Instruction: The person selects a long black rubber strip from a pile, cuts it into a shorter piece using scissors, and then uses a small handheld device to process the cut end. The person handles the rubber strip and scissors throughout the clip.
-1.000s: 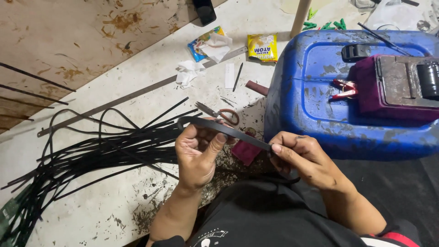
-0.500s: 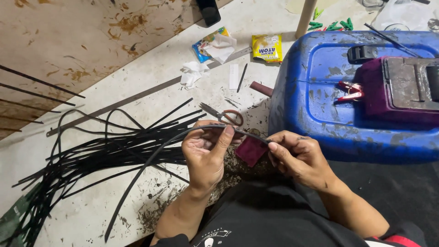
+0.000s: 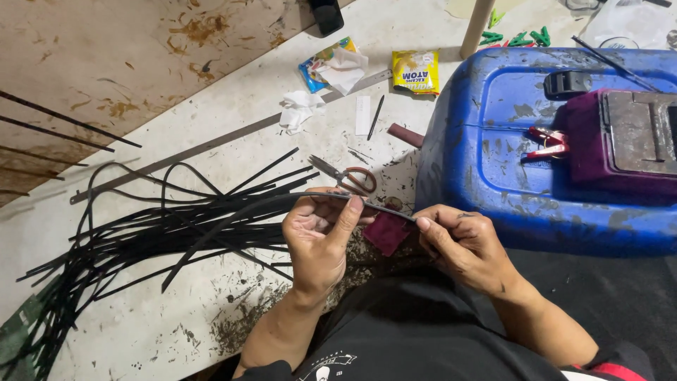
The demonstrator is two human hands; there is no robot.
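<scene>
both hands pinch one thin black strip (image 3: 384,207) stretched between them over the pale spattered floor (image 3: 233,99). the left hand (image 3: 319,236) closes thumb and forefinger on it near the middle, and the strip's long free end trails off left into the pile of black strips (image 3: 141,233). the right hand (image 3: 462,243) closes its fingertips on the strip's other end, just above a small maroon cloth piece (image 3: 388,233). orange-handled scissors (image 3: 345,176) lie just beyond the left hand. a blue plastic drum (image 3: 522,169) lies on its side near the right hand, bearing a red clip (image 3: 546,143) and a maroon pad (image 3: 599,155). a yellow snack packet (image 3: 416,72) and crumpled white paper (image 3: 300,109) lie farther off.
</scene>
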